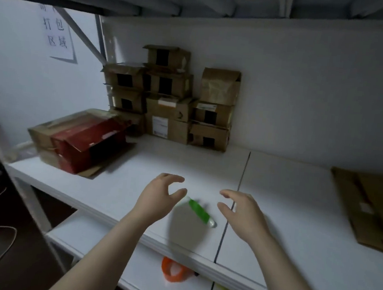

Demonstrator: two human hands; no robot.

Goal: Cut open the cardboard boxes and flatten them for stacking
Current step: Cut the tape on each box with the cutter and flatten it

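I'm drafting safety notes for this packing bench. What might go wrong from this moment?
1. The green cutter lies between the open left hand and right hand. Its blade is too blurred to judge, so a hasty grab might nick a finger.
2. It lies fairly near the front edge of the table; a knock might send it off.
3. The stacked boxes against the wall sit unevenly; pulling a lower one may topple those above.

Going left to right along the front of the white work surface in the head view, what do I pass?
Red box → left hand → green tool → right hand → flattened cardboard.
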